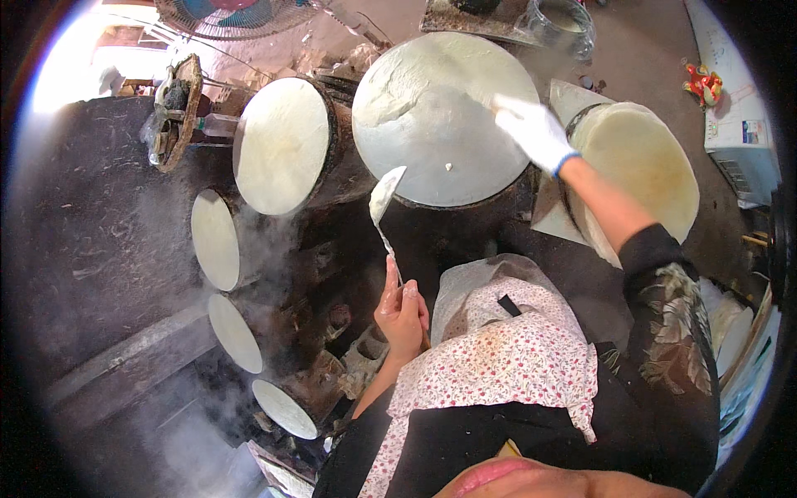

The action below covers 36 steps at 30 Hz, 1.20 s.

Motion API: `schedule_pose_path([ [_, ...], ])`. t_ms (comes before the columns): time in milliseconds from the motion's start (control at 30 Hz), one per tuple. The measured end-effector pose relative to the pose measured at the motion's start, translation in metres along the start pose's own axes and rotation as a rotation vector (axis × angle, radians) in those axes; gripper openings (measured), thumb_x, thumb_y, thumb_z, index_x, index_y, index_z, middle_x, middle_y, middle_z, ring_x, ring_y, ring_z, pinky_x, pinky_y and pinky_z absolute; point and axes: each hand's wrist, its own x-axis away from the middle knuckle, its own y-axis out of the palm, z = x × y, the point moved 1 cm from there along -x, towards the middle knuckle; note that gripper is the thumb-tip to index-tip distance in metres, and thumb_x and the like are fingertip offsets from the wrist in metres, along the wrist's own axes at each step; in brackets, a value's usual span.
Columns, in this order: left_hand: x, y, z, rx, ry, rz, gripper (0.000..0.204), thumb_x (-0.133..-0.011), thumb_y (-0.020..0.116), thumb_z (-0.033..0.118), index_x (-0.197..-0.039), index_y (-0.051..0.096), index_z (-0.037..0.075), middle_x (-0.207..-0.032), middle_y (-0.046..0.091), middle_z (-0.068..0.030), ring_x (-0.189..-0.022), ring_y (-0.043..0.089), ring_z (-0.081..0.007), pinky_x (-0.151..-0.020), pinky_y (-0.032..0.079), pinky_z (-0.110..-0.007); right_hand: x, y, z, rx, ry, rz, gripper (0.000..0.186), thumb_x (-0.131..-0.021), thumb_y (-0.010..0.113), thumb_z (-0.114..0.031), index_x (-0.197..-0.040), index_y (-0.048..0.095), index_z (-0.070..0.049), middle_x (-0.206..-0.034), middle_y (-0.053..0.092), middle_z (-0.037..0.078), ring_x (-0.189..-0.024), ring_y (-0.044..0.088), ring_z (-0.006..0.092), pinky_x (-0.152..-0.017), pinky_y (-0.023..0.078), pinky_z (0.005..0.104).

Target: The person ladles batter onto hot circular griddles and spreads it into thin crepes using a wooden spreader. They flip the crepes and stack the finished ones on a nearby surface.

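Note:
My bare left hand [403,315] is closed round the handle of a ladle [384,196], whose bowl is coated with pale batter. The bowl is raised beside the near left edge of a large round griddle [465,178]. A thin sheet of pale batter [432,70] covers the far part of this griddle, its near edge uneven. The near part shows bare grey metal with a small batter lump [449,167]. My right hand [535,133], in a white glove, is over the griddle's right side, fingers stretched out and blurred. Whether it touches the surface I cannot tell.
To the right lies a stack of round thin pancakes [643,166] on a board. Several more round griddles, among them a pale-covered griddle [282,145], curve down the left side amid steam. A fan [237,17] stands at the back, near a wrapped pot [564,21].

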Motion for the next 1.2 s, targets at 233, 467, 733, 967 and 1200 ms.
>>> schedule_pose_path([
  [233, -0.004, -0.004, -0.001, -0.014, -0.041, 0.037, 0.058, -0.106, 0.055, 0.003, -0.161, 0.039, 0.002, -0.056, 0.053, 0.0003, -0.041, 0.041, -0.0052, -0.039, 0.034, -0.024, -0.004, 0.01, -0.011, 0.067, -0.146, -0.456, 0.048, -0.098, 0.061, -0.042, -0.141, 0.068, -0.022, -0.132, 0.072, 0.015, -0.117, 0.069, 0.0357, -0.101, 0.052, 0.04],
  [467, -0.019, -0.015, -0.001, -0.138, 0.007, 0.05, 0.059, -0.107, 0.056, 0.005, -0.162, 0.038, 0.004, -0.062, 0.051, 0.0029, -0.045, 0.043, -0.0036, -0.042, 0.035, -0.022, -0.015, 0.01, -0.022, 0.011, -0.262, -0.195, 0.048, -0.101, 0.058, -0.042, -0.141, 0.068, -0.018, -0.129, 0.073, 0.014, -0.113, 0.071, 0.033, -0.1, 0.053, 0.0377],
  [733, -0.028, -0.024, 0.011, -0.259, -0.079, 0.216, 0.057, -0.107, 0.056, 0.009, -0.161, 0.041, 0.006, -0.06, 0.051, 0.0029, -0.045, 0.044, -0.004, -0.041, 0.036, -0.023, -0.007, 0.004, -0.025, 0.236, -0.285, -0.451, 0.048, -0.099, 0.057, -0.047, -0.139, 0.069, -0.023, -0.126, 0.074, 0.012, -0.11, 0.071, 0.0345, -0.096, 0.055, 0.039],
  [967, -0.14, -0.012, 0.02, -0.221, 0.261, 0.162, 0.054, -0.107, 0.056, 0.01, -0.16, 0.045, 0.007, -0.059, 0.047, 0.0026, -0.044, 0.04, -0.0041, -0.04, 0.033, -0.024, -0.008, 0.014, -0.029, 0.364, -0.485, -0.405, 0.042, -0.1, 0.063, -0.039, -0.141, 0.068, -0.03, -0.113, 0.078, 0.011, -0.097, 0.074, 0.0237, -0.09, 0.055, 0.0384],
  [1200, -0.146, 0.002, 0.008, -0.141, 0.124, 0.118, 0.056, -0.107, 0.058, 0.011, -0.161, 0.043, 0.008, -0.059, 0.049, 0.0035, -0.044, 0.04, -0.0041, -0.039, 0.034, -0.024, 0.016, -0.007, 0.0, 0.191, -0.205, -0.264, 0.045, -0.099, 0.066, -0.04, -0.141, 0.068, -0.026, -0.13, 0.073, 0.01, -0.114, 0.074, 0.0236, -0.099, 0.055, 0.0343],
])
